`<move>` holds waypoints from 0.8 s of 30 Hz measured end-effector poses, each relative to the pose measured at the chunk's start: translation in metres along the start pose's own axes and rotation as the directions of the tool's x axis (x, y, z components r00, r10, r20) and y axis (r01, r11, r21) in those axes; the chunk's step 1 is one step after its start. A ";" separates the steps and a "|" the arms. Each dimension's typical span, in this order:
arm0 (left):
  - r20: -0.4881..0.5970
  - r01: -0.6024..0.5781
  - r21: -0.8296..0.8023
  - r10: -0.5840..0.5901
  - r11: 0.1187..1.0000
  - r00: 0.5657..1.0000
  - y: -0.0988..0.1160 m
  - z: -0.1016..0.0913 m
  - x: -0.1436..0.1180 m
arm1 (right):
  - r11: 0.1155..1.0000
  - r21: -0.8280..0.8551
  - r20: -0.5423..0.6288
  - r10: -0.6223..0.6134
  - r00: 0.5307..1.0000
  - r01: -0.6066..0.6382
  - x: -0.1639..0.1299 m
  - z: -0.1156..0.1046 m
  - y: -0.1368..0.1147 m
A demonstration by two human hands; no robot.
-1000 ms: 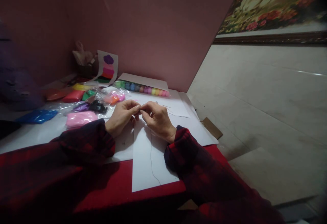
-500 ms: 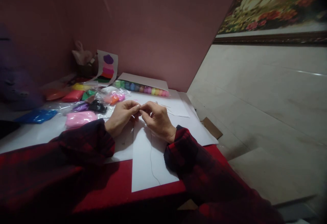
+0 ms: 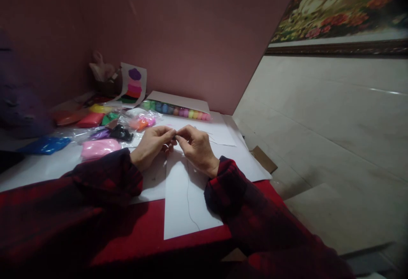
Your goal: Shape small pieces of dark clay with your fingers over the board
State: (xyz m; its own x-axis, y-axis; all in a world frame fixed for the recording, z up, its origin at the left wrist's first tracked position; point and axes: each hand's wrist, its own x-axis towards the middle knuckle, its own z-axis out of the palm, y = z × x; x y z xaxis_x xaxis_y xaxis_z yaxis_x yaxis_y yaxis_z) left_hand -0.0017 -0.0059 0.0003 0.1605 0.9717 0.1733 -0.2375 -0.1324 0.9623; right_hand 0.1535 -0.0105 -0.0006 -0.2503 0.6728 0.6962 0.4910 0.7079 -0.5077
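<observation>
Above a white sheet of paper (image 3: 178,211) with a thin curved line drawn on it, my two hands meet fingertip to fingertip. My left hand (image 3: 153,145) is closed in a pinch, thumb against forefinger. Opposite it, my right hand (image 3: 198,148) pinches as well. Between the fingertips shows a small dark lump (image 3: 174,138); its kind is too small to make out. Left of my left hand lie plastic packets, a pink one (image 3: 101,148) and a black one (image 3: 121,133) nearest.
Behind my hands lies a clear pack of coloured balls (image 3: 178,110). A card with coloured layers (image 3: 134,83) leans at the back left. Further left are a blue packet (image 3: 46,144) and red packets (image 3: 91,119). A red cloth (image 3: 143,228) covers the table's front edge, with the tiled wall at right.
My fingertips have shifted slightly, and the small dark lump between them now shows more clearly. The paper and packets have stayed where they were.
</observation>
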 end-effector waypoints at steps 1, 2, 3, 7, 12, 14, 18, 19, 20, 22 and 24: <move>0.004 0.005 -0.001 -0.005 1.000 1.000 0.000 0.000 0.000 | 1.000 0.013 0.000 0.017 1.000 -0.017 0.000 0.000 0.000; 0.006 0.008 -0.001 -0.008 1.000 1.000 0.000 0.000 0.000 | 0.999 0.025 0.001 0.035 0.999 -0.035 0.000 0.000 0.000; 0.008 0.009 0.002 -0.009 1.000 1.000 0.000 0.000 0.000 | 0.998 0.038 0.003 0.050 0.999 -0.050 0.000 0.000 0.000; 0.029 0.015 0.024 -0.016 1.000 0.999 0.001 0.000 0.000 | 0.991 0.103 0.016 0.084 0.996 -0.086 0.001 0.000 -0.001; 0.040 0.029 0.032 -0.031 0.999 0.999 0.001 0.000 -0.001 | 0.982 0.141 0.025 0.123 0.992 -0.126 0.001 0.000 0.000; 0.046 0.029 0.032 -0.031 0.999 0.998 0.001 0.000 -0.001 | 0.983 0.134 0.021 0.123 0.992 -0.125 0.001 0.000 0.000; 0.047 0.026 0.029 -0.027 0.999 0.999 0.001 -0.001 -0.001 | 0.989 0.099 0.013 0.107 0.994 -0.108 0.002 0.000 0.001; 0.047 0.025 0.029 -0.026 0.999 0.999 0.001 -0.001 -0.001 | 0.990 0.092 0.013 0.102 0.995 -0.103 0.002 0.000 0.001; 0.047 0.023 0.031 -0.024 0.999 0.999 0.001 -0.001 -0.001 | 0.991 0.090 0.014 0.100 0.995 -0.101 0.002 0.000 0.001; 0.047 0.020 0.033 -0.022 0.999 0.999 0.000 0.000 -0.001 | 0.989 0.101 0.022 0.107 0.994 -0.109 0.002 0.000 0.001; 0.051 0.018 0.033 -0.020 0.999 0.999 0.001 0.000 -0.001 | 0.985 0.121 0.037 0.121 0.992 -0.125 0.002 0.000 0.002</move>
State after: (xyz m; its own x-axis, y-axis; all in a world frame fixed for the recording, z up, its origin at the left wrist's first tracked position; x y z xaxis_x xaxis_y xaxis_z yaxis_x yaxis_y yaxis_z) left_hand -0.0023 -0.0067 0.0008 0.2137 0.9630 0.1645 -0.2023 -0.1211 0.9718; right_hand 0.1541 -0.0081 -0.0002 -0.2200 0.7611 0.6102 0.4134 0.6394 -0.6483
